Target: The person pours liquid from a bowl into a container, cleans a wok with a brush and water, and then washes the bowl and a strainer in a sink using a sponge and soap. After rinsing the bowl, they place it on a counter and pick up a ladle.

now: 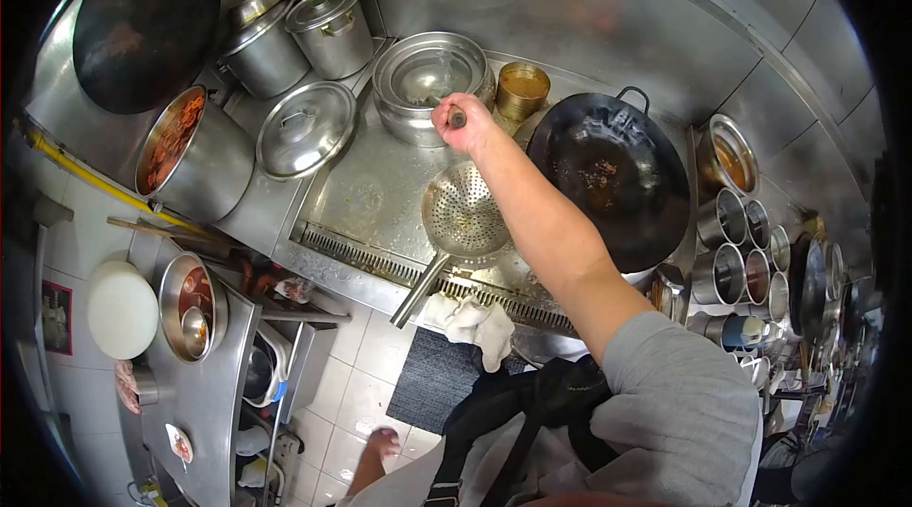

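Note:
My right hand (465, 123) is closed around the wooden-ended handle of a ladle (458, 116). It is held over a round steel pot (387, 109) with liquid in it; the ladle's lower part is mostly hidden by the hand and the pot. Beneath my forearm lies a perforated strainer (461, 212), its handle pointing toward me. To the right of the arm sits a black wok (655, 174) with brown bits on its bottom. My left hand (382, 442) hangs low by my body above the floor, small and blurred, its fingers hard to make out.
A brass-coloured tin (522, 91) stands behind the wok. Leftward are a steel lid (306, 131), lidded pots (331, 32) and a tall pot of red food (218, 174). A white cloth (472, 325) hangs on the stove edge. Steel containers (719, 274) line the right.

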Demonstrator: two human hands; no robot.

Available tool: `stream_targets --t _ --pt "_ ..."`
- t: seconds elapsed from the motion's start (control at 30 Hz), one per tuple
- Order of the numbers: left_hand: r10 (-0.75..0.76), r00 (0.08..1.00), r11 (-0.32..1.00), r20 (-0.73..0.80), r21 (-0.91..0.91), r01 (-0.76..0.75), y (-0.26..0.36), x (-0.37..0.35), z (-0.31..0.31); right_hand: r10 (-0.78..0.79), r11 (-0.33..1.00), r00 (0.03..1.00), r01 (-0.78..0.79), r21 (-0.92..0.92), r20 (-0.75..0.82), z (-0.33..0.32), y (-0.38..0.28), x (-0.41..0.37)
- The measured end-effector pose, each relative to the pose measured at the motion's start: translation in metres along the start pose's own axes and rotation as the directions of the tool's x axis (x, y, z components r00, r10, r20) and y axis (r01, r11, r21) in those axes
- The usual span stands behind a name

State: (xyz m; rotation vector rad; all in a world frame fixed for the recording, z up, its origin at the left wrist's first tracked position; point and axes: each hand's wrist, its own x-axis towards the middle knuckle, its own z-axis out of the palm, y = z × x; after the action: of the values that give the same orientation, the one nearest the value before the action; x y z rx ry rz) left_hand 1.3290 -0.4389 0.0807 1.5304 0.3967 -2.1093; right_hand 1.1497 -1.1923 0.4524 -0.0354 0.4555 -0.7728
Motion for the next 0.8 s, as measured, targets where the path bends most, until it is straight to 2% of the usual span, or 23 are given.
stream_targets --t 0.03,0.07,0.1,0.13,0.17,0.23,0.3,0.33,0.37,0.43,0.53,0.57,0.63,0.77,0.8 --pt "0.150 0.982 0.966 -0.111 0.227 -0.122 0.027 -0.006 0.023 0.001 1.000 1.000 -0.001 -0.011 -0.004 0.005 -0.001 -0.007" --pt "0.295 0.930 0.870 -0.218 0.465 -0.167 0.056 -0.012 0.048 0.019 0.998 1.000 -0.020 0.066 0.023 0.009 -0.004 -0.015" --pt "0.409 0.875 0.850 -0.258 0.456 -0.263 0.079 -0.030 0.077 0.034 0.989 0.998 -0.041 0.144 0.051 0.015 -0.008 -0.025" --pt "0.447 0.845 0.863 -0.295 0.390 -0.320 0.104 -0.059 0.114 0.061 0.987 0.995 -0.073 0.146 0.083 0.019 -0.016 -0.040" --pt "0.507 0.825 0.830 -0.251 0.399 -0.389 0.120 -0.063 0.126 0.029 0.990 0.992 -0.046 0.136 0.124 0.023 -0.020 -0.064" --pt "0.585 0.787 0.772 -0.195 0.431 -0.467 0.142 -0.077 0.156 0.063 0.989 0.977 -0.089 0.122 0.203 0.018 -0.041 -0.096" --pt "0.624 0.771 0.722 -0.128 0.472 -0.506 0.154 -0.072 0.171 0.062 0.990 0.975 -0.087 0.110 0.214 0.019 -0.062 -0.141" --pt "0.664 0.745 0.666 -0.064 0.503 -0.551 0.160 -0.066 0.178 0.004 0.997 0.964 -0.024 0.073 0.264 0.017 -0.070 -0.162" --pt "0.696 0.718 0.606 0.007 0.531 -0.592 0.167 -0.058 0.186 0.011 0.999 0.966 -0.023 0.043 0.257 0.015 -0.082 -0.184" --pt "0.724 0.668 0.443 0.173 0.626 -0.642 0.185 -0.076 0.231 -0.126 0.988 0.948 0.146 -0.047 0.293 0.009 -0.097 -0.226" --pt "0.696 0.618 0.371 0.365 0.554 -0.745 0.207 -0.092 0.303 0.005 0.999 0.972 0.006 -0.047 0.235 0.005 -0.129 -0.290" --pt "0.682 0.592 0.363 0.430 0.504 -0.784 0.213 -0.101 0.326 -0.069 0.988 0.985 0.089 -0.124 0.159 0.001 -0.137 -0.309" --pt "0.677 0.538 0.304 0.503 0.476 -0.826 0.216 -0.119 0.365 -0.238 0.936 0.970 0.244 -0.255 0.055 -0.008 -0.144 -0.345" --pt "0.643 0.490 0.263 0.589 0.431 -0.863 0.206 -0.145 0.404 -0.298 0.891 0.955 0.279 -0.358 0.002 -0.054 -0.166 -0.411" --pt "0.631 0.502 0.279 0.591 0.431 -0.858 0.202 -0.145 0.405 -0.316 0.884 0.947 0.275 -0.378 -0.050 -0.066 -0.167 -0.431"
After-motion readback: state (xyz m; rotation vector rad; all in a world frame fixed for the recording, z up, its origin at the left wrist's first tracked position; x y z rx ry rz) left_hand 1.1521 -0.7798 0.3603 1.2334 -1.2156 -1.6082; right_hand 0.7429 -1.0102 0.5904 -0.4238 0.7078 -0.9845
